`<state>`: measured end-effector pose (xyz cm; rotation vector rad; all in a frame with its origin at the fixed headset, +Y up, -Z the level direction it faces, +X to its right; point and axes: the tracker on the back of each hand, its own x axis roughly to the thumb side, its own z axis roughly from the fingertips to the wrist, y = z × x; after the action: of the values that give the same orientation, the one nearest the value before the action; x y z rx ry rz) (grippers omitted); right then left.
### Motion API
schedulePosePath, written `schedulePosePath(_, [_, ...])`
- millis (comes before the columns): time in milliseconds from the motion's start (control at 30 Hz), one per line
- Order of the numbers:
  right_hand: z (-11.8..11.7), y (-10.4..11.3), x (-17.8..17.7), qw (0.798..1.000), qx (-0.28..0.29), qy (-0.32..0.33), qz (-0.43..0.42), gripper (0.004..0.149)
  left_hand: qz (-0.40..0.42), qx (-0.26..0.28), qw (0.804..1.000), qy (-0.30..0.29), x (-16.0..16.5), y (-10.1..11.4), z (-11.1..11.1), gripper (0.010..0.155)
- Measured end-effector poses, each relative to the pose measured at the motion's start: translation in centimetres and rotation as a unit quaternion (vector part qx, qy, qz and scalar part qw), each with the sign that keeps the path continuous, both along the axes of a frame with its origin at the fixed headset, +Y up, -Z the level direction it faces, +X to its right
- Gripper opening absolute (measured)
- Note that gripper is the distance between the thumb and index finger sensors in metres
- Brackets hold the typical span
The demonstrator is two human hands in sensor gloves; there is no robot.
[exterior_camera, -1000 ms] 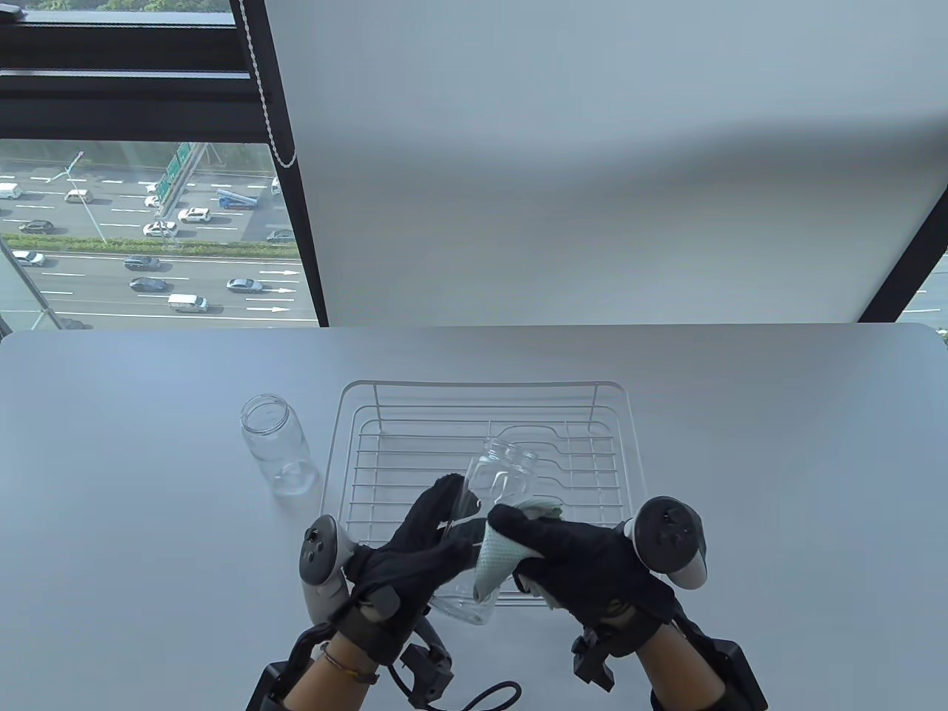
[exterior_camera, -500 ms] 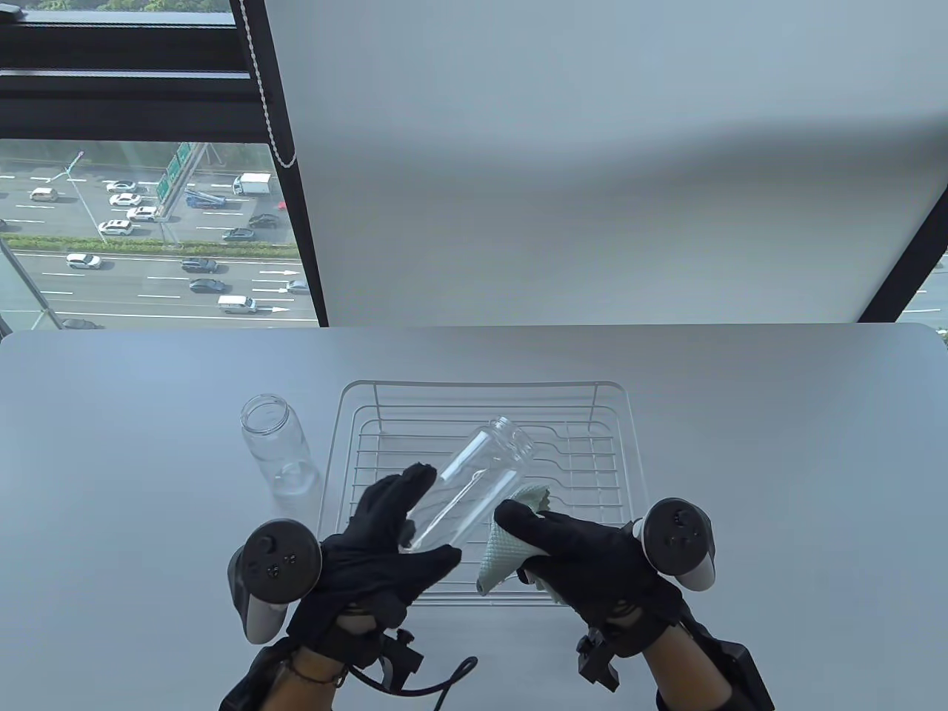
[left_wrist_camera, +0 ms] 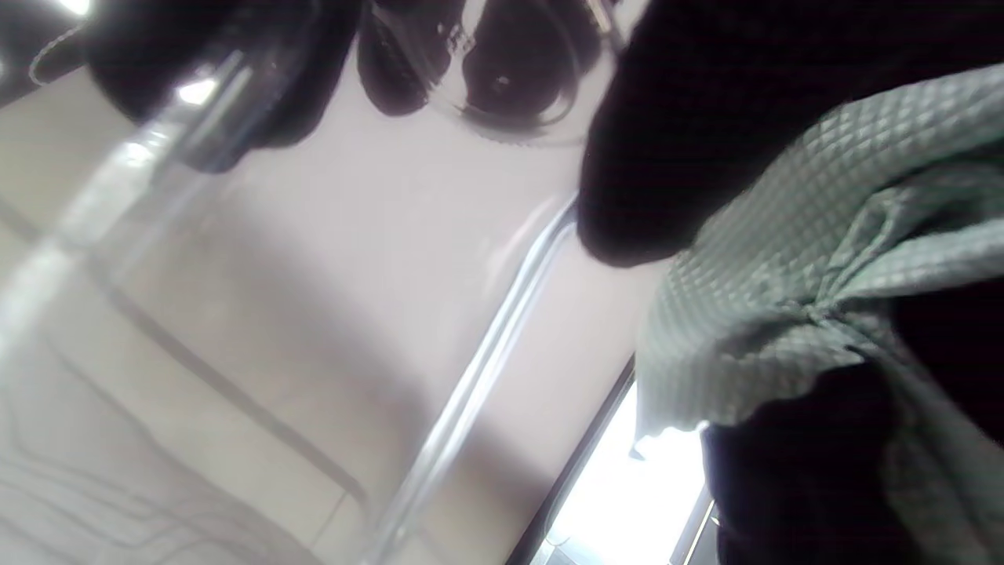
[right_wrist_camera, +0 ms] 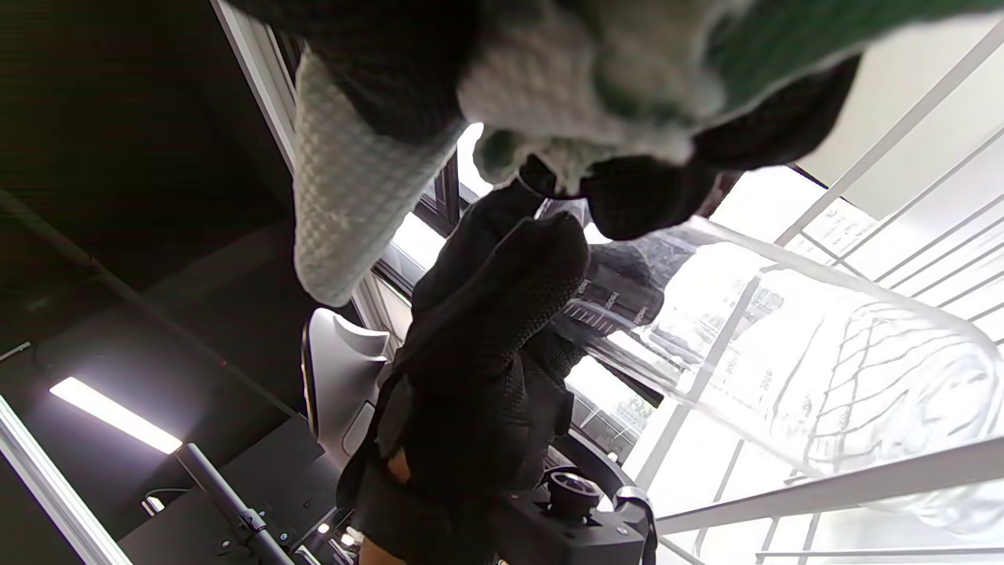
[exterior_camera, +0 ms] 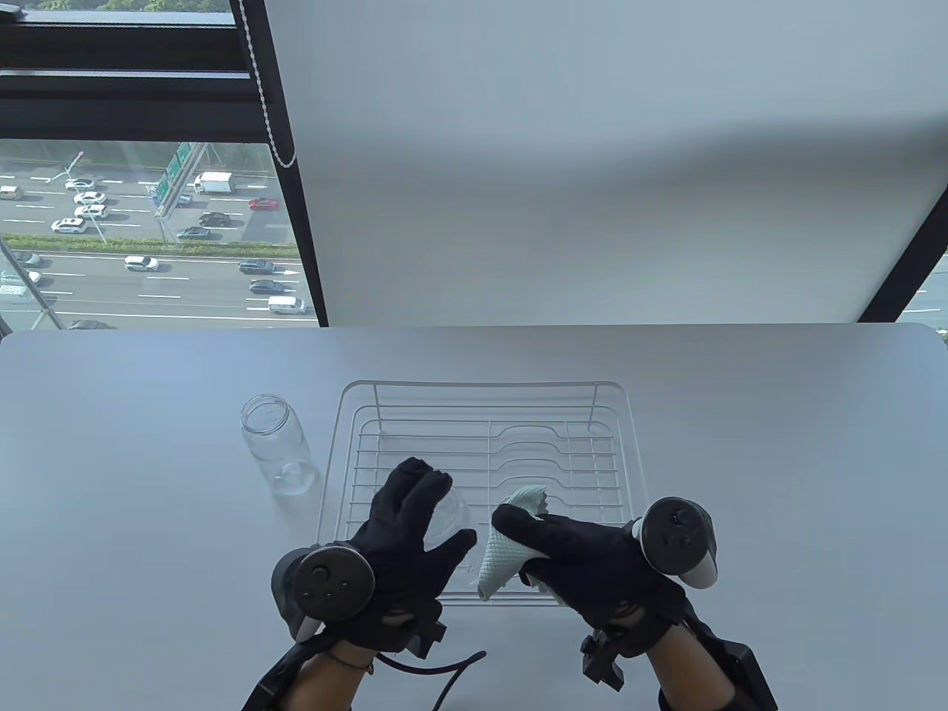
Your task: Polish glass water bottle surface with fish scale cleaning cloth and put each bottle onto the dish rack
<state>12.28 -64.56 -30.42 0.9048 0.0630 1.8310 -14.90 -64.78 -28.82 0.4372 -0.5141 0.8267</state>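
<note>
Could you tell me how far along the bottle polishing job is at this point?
Nothing stands on the dish rack alone yet. In hand: the left hand holds one glass bottle over the rack's near part, and the right hand grips the cleaning cloth beside it. Left: the second bottle stands on the table beside the rack.

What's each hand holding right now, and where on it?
Left hand grips the clear glass bottle from above, around its body; right hand clutches the bunched pale green cloth.
</note>
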Motion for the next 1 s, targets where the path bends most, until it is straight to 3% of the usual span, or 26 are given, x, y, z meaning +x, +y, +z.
schedulePosePath(333, [0.1, 0.1, -0.1, 1.000, 0.000, 0.009, 0.004, 0.051, -0.088, 0.007, 0.996, -0.026, 2.4, -1.0, 0.3, 0.069])
schedulePosePath(633, [0.0, 0.2, 0.2, 1.000, 0.000, 0.006, 0.004, 0.051, -0.084, -0.031, 0.995, -0.034, 1.8, -1.0, 0.0, 0.077])
schedulePosePath(700, [0.0, 0.2, 0.3, 1.000, 0.000, 0.005, 0.004, 0.051, -0.073, -0.053, 0.995, -0.046, 1.0, -0.2, 0.2, 0.083])
schedulePosePath(733, [-0.1, 0.2, 0.3, 1.000, 0.000, 0.004, 0.005, 0.051, -0.054, -0.038, 0.997, -0.049, 0.1, 0.6, 0.3, 0.084])
schedulePosePath(800, [-0.1, 0.1, 0.4, 1.000, -0.001, 0.002, 0.007, 0.051, -0.019, -0.003, 1.000, -0.014, -2.2, 2.2, 0.5, 0.083])
schedulePosePath(900, [-0.1, 0.1, 0.4, 1.000, -0.001, -0.002, 0.008, 0.051, 0.025, 0.058, 0.990, 0.125, -8.1, 3.2, 0.1, 0.084])
schedulePosePath(1000, [-0.2, 0.2, 0.4, 1.000, -0.004, -0.001, 0.005, 0.051, 0.055, 0.017, 0.977, 0.207, -13.0, 1.3, -1.4, 0.096])
